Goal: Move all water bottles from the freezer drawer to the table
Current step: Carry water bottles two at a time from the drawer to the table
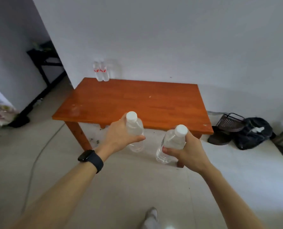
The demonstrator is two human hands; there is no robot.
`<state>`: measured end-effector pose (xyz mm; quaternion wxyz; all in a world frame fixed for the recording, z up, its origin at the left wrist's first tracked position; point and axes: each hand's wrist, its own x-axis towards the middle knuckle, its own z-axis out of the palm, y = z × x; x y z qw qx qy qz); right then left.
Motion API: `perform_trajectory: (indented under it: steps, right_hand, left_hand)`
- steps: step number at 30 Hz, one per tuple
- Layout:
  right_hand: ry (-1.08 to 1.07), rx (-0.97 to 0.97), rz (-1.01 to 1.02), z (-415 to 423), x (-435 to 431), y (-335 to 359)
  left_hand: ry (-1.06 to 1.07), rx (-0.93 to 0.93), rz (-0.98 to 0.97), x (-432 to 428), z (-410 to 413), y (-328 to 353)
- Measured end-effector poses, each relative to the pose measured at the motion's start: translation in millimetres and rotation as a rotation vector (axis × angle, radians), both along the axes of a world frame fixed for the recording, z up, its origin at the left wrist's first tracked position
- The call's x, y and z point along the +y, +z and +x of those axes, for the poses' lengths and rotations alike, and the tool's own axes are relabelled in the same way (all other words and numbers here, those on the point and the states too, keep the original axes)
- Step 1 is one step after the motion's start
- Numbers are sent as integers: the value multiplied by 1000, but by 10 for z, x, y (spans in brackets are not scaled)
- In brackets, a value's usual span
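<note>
"Two water bottles in the air, one to each hand?"

"Yes. The left hand [119, 134] has fingers and thumb curled round the left bottle [135, 128] just below its shoulder. The white cap is up and the bottle is close to upright."

"And the other?"

"The right hand [187, 149] grips the right bottle [172, 139] round its upper body, thumb across the near side. That one is tilted, cap toward the upper right and base down to the left."

"Where are they against the table [137, 100]?"

"Both are held in front of its near edge, over the pale floor and not touching the orange wooden top. The two bottles are near each other but apart."

"Anything on the top?"

"A cluster of bottles [102, 71] stands at the far left corner, against the white wall. Two show red labels. What is beside them is too blurred to count."

"What else is around?"

"There is a black smartwatch [90, 158] on the left wrist. A black bag [253, 133] and a dark wire basket [230, 121] sit on the floor right of the table, and a grey cable [38, 156] trails across the floor on the left. A black stand [43, 63] is in the far left corner. A pale shoe [151, 215] shows at the bottom edge."
</note>
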<state>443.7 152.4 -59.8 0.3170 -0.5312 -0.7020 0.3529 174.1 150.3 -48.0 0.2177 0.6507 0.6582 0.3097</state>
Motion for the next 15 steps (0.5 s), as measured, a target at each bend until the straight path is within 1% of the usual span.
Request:
perform_trajectory:
  steps: [4,8,12,15]
  right_hand:
    - [107,-25,1,-574,599,-110]
    - [166,-26,-31,-1062,1309,-247]
    - [218,-59,-73,-1464,1949,-399]
    - [258,-70,-96,-1744,2393,-485]
  left_hand:
    - [78,80,-4,418,-561,-68]
    - [153,90,-18,939,-1006,-113]
    - [181,121,-56,1463,-1422,-179]
    - [195,82,-81,1828,-1684,-258]
